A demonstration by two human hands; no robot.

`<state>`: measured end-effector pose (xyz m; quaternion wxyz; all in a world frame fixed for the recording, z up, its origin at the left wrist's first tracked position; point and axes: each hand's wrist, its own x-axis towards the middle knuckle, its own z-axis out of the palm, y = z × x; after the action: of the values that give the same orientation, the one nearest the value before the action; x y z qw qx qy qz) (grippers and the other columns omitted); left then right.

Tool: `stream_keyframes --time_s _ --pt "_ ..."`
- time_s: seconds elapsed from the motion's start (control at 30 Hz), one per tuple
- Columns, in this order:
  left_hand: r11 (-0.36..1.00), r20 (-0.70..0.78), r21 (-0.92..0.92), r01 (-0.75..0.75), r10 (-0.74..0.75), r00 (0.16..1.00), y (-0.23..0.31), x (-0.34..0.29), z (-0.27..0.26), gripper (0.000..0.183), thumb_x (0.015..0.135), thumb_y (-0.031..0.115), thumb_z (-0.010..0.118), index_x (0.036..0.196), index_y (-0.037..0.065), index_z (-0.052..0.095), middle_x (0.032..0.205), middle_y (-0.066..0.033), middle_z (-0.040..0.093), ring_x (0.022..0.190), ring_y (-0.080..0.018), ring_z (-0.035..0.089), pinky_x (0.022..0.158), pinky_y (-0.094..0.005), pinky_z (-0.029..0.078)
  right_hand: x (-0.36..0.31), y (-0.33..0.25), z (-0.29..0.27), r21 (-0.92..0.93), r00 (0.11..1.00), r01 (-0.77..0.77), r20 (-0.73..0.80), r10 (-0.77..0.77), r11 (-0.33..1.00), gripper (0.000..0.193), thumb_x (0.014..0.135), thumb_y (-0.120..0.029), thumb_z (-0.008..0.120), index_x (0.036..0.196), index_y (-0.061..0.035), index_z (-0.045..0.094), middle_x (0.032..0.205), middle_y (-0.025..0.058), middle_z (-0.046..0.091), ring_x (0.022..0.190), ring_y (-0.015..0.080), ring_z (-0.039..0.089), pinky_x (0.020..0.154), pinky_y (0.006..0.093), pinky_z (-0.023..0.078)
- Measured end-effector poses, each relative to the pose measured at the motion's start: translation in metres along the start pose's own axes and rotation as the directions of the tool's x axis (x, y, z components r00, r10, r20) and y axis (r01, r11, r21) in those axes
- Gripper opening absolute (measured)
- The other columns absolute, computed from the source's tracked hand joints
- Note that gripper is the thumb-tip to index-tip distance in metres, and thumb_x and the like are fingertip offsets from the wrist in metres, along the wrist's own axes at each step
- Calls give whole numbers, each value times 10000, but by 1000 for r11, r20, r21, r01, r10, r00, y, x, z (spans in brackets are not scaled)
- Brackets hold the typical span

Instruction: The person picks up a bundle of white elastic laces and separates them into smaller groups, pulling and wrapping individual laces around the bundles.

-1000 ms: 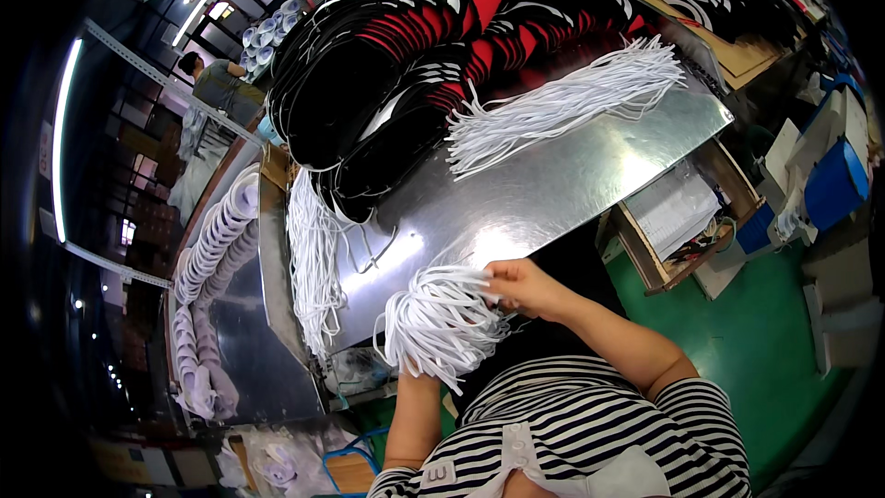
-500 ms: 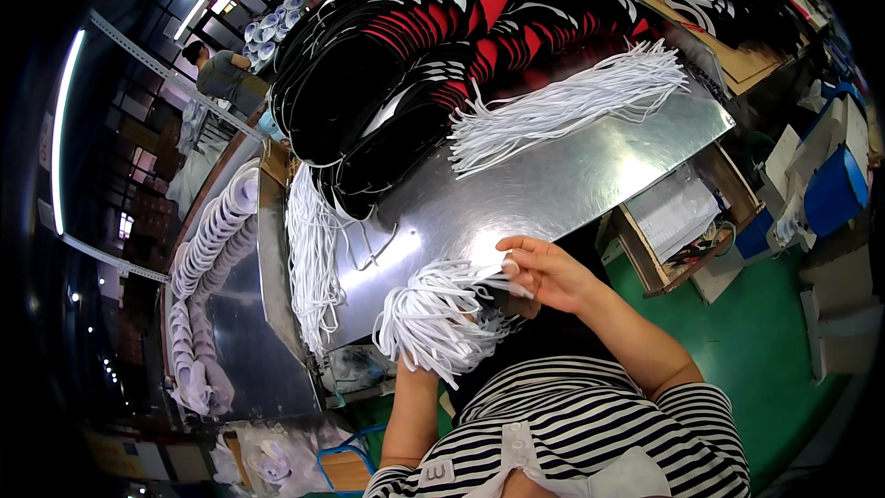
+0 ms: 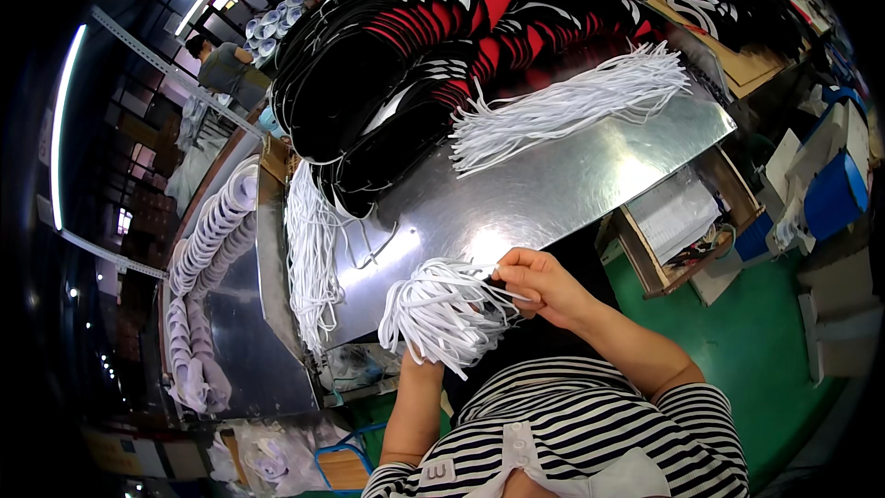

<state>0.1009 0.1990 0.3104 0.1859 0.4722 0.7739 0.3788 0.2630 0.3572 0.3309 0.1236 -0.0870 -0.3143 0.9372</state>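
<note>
A thick, looped bundle of white shoelaces (image 3: pixel 442 314) hangs in front of my body at the table's near edge. My left hand (image 3: pixel 420 365) is underneath, holding it up; the laces cover its fingers, and only the wrist end shows. At the right side of the bundle, my right hand (image 3: pixel 536 286) has thumb and fingers pinched on lace ends. A long pile of white laces (image 3: pixel 572 106) lies across the metal table (image 3: pixel 516 198). Another bunch of laces (image 3: pixel 312 258) drapes along the table's left end.
Black, red and white shoe uppers (image 3: pixel 406 37) are stacked in rows at the back. An open drawer (image 3: pixel 678 221) with papers juts out at the right. White curved pieces (image 3: pixel 217 240) line a side table at left. Two people work in the far left background.
My right hand has shifted slightly down, its fingers more curled around the lace ends. The bundle has risen slightly and turned a little.
</note>
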Motion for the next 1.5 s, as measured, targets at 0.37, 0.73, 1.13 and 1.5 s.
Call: stream_keyframes --time_s 0.37,0.73,1.13,1.5 --pt "137 82 -985 108 -184 980 -41 7 1 300 934 269 532 1127 40 544 1010 -83 617 887 -191 620 747 -317 545 -10 18 7 -190 989 -129 45 140 973 129 910 -163 611 946 -39 604 734 -12 586 574 40 476 515 169 379" --pt "240 65 -966 95 -130 989 -31 21 7 257 944 227 515 1109 38 573 1008 -82 627 891 -177 627 728 -292 549 -3 22 2 -345 988 -4 -144 -49 939 177 880 -159 640 1006 -36 623 707 -36 521 544 34 404 478 198 310" --pt "336 4 -938 87 -242 970 0 41 20 237 941 229 503 1048 37 593 948 -77 630 839 -177 612 729 -301 528 14 19 4 -640 883 352 -15 -469 683 80 873 -3 578 950 0 594 813 35 592 686 88 584 626 198 457" --pt "175 74 -978 111 -207 976 -1 39 34 216 939 193 509 1086 44 563 1011 -52 607 886 -184 589 754 -316 510 -3 -8 48 -839 680 538 490 -545 -83 375 718 -85 721 1079 -91 620 1103 108 580 898 274 588 740 346 500"
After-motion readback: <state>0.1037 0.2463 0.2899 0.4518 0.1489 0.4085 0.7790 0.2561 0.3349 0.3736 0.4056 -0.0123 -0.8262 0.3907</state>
